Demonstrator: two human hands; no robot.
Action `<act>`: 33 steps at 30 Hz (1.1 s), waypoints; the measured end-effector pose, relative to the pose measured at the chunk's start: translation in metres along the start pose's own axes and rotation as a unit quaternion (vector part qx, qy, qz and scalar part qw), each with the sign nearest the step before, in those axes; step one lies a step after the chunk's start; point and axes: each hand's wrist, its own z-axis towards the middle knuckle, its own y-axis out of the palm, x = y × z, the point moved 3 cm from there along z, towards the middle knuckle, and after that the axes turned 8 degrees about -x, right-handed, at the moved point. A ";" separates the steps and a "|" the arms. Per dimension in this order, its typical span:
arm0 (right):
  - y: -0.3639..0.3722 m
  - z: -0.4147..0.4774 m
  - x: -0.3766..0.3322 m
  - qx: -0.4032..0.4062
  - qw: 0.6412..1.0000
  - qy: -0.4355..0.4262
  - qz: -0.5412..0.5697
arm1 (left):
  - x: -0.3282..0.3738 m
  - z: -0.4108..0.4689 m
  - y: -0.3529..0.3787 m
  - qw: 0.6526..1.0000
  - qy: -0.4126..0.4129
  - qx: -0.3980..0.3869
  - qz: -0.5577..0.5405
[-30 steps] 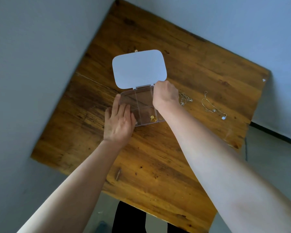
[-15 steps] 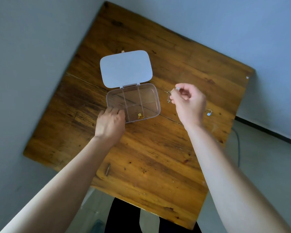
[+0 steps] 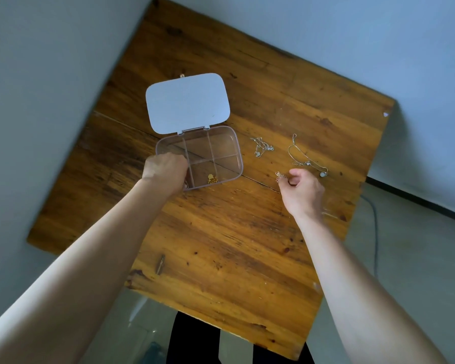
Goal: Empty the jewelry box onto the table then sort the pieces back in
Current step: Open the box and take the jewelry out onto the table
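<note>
A clear plastic jewelry box (image 3: pixel 222 143) with several compartments lies open on the wooden table (image 3: pixel 221 245), its white lid (image 3: pixel 187 102) flipped back. A small gold piece (image 3: pixel 211 178) sits in the near middle compartment. My left hand (image 3: pixel 166 173) grips the box's near left corner. My right hand (image 3: pixel 301 191) is to the right of the box, pinching a small rose-gold chain (image 3: pixel 280 176) just above the table. A silver chain (image 3: pixel 262 147) and a silver necklace with a round pendant (image 3: pixel 309 160) lie on the table beyond my right hand.
The table fills a corner between two pale walls. A dark cable (image 3: pixel 374 232) runs down the floor off the right edge. Bare wood stretches from my hands to the near table edge (image 3: pixel 216 324).
My right hand left the box, pinched a small chain and drew it nearer and to the right. My left hand curled from flat beside the box to gripping its corner.
</note>
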 end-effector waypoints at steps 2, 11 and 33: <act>0.000 0.002 -0.007 0.006 1.000 -0.012 -0.013 | -0.001 0.000 0.002 1.000 -0.001 0.011 -0.008; 0.010 -0.008 -0.052 -0.014 0.992 -0.121 -0.040 | -0.007 -0.001 0.012 0.994 -0.020 0.065 -0.083; 0.097 -0.050 -0.208 -0.222 0.729 -0.399 -0.511 | -0.056 -0.020 0.035 0.926 0.088 0.279 -0.237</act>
